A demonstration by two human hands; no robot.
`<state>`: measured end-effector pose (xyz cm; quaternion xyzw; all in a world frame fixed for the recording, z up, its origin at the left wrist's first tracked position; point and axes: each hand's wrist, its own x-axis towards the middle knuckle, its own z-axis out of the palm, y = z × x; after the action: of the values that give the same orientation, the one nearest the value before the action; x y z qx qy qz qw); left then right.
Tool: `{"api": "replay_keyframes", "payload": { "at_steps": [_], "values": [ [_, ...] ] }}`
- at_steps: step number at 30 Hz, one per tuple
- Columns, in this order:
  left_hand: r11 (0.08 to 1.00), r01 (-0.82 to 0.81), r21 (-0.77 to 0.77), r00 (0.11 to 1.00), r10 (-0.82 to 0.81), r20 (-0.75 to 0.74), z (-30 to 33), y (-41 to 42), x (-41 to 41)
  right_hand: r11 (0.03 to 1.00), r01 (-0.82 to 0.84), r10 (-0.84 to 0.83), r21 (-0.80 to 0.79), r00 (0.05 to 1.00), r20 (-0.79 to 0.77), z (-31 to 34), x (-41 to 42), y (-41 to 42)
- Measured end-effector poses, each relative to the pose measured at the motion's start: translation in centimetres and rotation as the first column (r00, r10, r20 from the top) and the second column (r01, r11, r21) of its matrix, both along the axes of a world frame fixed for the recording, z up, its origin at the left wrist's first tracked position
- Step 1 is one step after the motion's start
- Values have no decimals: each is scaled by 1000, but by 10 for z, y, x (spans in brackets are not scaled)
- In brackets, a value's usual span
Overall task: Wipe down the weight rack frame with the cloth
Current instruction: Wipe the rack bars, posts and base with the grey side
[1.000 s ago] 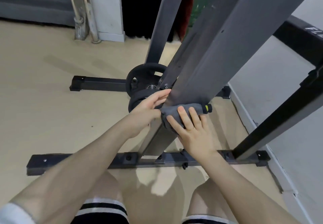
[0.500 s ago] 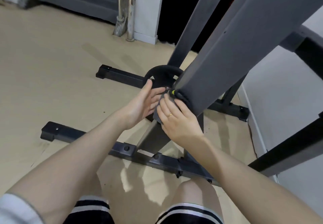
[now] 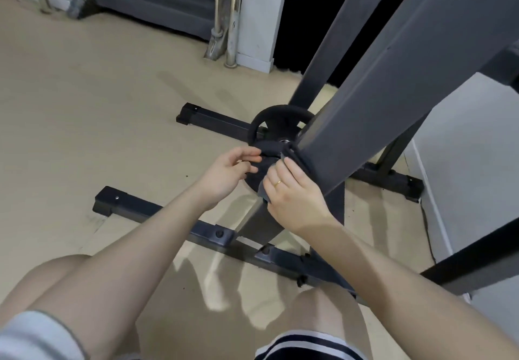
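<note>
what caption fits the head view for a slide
Right hand presses a cloth against the rack post; left hand hovers beside it.

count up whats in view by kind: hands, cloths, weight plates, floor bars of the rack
hands: 2, left hand and right hand
cloths: 1, cloth
weight plates: 1, weight plate
floor bars: 2, near bar and far bar
total: 6

Two hands are in view, the left hand (image 3: 224, 174) and the right hand (image 3: 295, 199), with one gold ring (image 3: 278, 183) on the right. One grey cloth (image 3: 292, 157) wraps one slanted upright (image 3: 379, 84) of the rack frame. Two black base bars (image 3: 168, 216) lie on the floor, and two black weight plates (image 3: 280, 118) sit between them.
</note>
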<state>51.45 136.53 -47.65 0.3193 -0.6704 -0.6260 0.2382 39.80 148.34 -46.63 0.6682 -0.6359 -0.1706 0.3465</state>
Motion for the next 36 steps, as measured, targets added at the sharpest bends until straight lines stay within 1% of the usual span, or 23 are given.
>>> {"api": "replay_keyframes", "payload": {
  "at_steps": [2,4,5,7,9,11,13,14,15,16,17,19,20,22,23,26,27,28,29,31,32,34,36],
  "values": [
    [1000,13,-9,999,-12,48,-16,-10,5,999,-19,20,-39,1000,21,2,1,-6],
    [998,62,-16,994,-61,96,-29,-18,8,987,-3,21,-160,994,108,18,0,-11],
    [994,111,-15,987,-108,117,-34,-20,8,974,26,6,-226,990,141,24,0,-12],
    [973,229,-22,961,-223,166,-45,-23,7,951,107,-67,-289,987,146,27,4,-10],
    [943,331,-20,932,-324,163,-55,-23,1,951,183,-163,-249,982,95,13,8,-7],
    [899,436,-29,888,-425,175,-65,-24,-8,961,250,-250,-119,968,17,-6,15,-9],
    [843,537,-32,825,-517,227,-85,-27,-18,946,322,-320,27,946,-46,-21,24,-14],
    [830,557,-40,808,-530,257,-95,-27,-21,940,334,-330,64,942,-61,-24,28,-16],
    [828,557,-60,805,-521,284,-104,-28,-22,942,329,-326,67,944,-59,-24,29,-17],
    [832,549,-82,810,-505,299,-112,-29,-24,949,313,-311,30,949,-42,-20,28,-16],
    [836,541,-93,815,-494,303,-117,-30,-25,955,293,-294,-47,956,-14,-15,26,-15],
    [820,560,-122,812,-513,279,-121,-33,-25,933,282,-287,-223,958,10,-4,20,-13],
    [819,564,-107,812,-526,255,-123,-34,-25,912,287,-297,-292,955,13,-3,17,-13],
    [827,555,-82,824,-535,186,-128,-36,-28,873,326,-343,-362,939,17,-18,17,-17],
    [828,557,-73,827,-543,148,-131,-38,-29,868,353,-370,-349,929,18,-37,20,-21],
    [808,586,-66,810,-583,54,-144,-45,-30,887,441,-448,-137,894,-22,-108,38,-30],
    [797,601,-69,799,-600,28,-148,-47,-30,887,452,-457,-91,888,-41,-122,42,-31],
    [786,615,-68,788,-616,9,-151,-49,-29,892,446,-451,-78,890,-66,-127,43,-31],
    [779,624,-54,780,-625,-5,-150,-49,-27,906,411,-420,-97,902,-97,-124,40,-29],
    [765,644,-18,764,-644,-38,-154,-49,-29,937,298,-322,-183,940,-115,-106,30,-19],
    [763,647,-19,762,-647,-33,-156,-49,-29,932,253,-288,-259,952,-106,-93,26,-14],
    [760,650,-13,759,-650,-11,-159,-50,-28,875,210,-263,-436,963,-65,-81,15,-8],
    [761,647,49,763,-645,-44,-159,-49,-24,820,206,-249,-535,968,-8,-100,13,-9]
  ]
}}
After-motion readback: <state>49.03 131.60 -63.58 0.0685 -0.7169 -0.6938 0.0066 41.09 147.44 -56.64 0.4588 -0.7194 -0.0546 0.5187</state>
